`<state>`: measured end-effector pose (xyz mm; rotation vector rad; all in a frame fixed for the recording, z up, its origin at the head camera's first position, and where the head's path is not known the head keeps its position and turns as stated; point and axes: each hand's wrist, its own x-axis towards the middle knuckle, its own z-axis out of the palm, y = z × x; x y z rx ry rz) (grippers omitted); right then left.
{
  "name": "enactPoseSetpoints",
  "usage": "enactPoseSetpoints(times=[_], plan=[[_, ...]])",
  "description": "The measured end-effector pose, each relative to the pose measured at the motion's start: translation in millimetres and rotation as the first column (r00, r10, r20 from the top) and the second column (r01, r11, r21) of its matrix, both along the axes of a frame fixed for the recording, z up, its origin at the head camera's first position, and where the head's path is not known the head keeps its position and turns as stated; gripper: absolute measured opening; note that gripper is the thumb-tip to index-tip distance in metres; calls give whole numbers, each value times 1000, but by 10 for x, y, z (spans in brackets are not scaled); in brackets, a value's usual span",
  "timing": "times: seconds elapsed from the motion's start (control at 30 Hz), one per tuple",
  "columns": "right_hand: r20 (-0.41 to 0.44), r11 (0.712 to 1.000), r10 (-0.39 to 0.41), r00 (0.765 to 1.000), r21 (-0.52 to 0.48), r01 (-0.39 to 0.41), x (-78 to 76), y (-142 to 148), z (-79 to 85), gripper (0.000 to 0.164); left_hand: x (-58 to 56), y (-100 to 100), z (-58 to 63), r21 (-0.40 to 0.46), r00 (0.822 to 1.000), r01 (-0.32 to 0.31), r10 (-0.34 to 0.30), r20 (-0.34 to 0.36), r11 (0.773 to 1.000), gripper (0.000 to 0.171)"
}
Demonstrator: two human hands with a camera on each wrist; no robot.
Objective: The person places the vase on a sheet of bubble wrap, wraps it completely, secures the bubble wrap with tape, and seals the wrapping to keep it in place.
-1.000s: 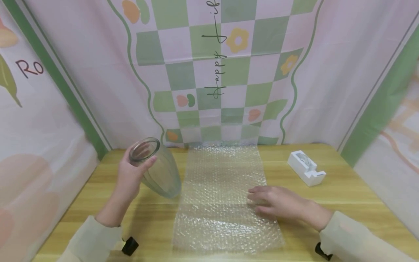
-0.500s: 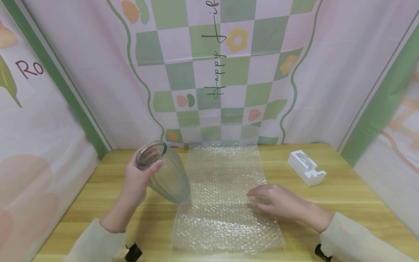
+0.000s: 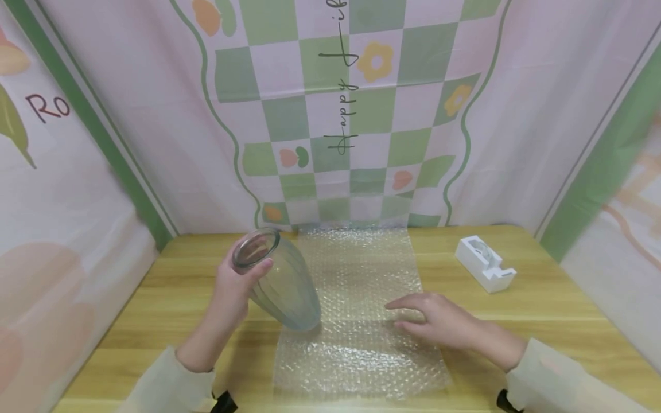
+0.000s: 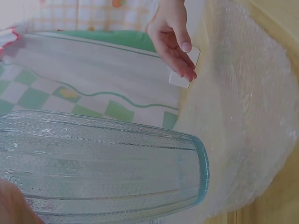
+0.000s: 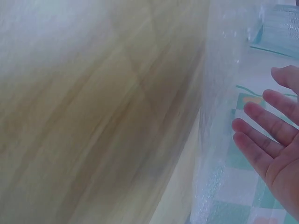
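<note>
Left of centre in the head view, the left hand (image 3: 232, 288) is partly hidden behind the glass vase (image 3: 288, 289); whether the vase touches the bubble wrap (image 3: 364, 275) cannot be told. The top edge cuts the lettering's (image 3: 341, 56) 2nd word. The right wrist view's right edge crops the right hand (image 5: 283, 161), and the tabletop (image 5: 93, 140) blurs at left.

Pale cream left sleeve (image 3: 167, 385) at seven o'clock, matching right sleeve (image 3: 560, 377) at four, small black block (image 3: 224, 403) under each
</note>
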<state>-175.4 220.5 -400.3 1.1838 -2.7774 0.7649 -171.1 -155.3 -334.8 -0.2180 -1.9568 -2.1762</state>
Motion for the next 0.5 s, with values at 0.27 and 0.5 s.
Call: enactPoseSetpoints(times=[0.27,0.5], plan=[[89,997,31,996,-76,-25,42,-77,-17,37,23,65,-37,67,1000,9,-9,6,998,60],[201,992,47,978,-128,-22,73,-156,-31,41,47,162,-71,90,999,29,-31,20,996,61]])
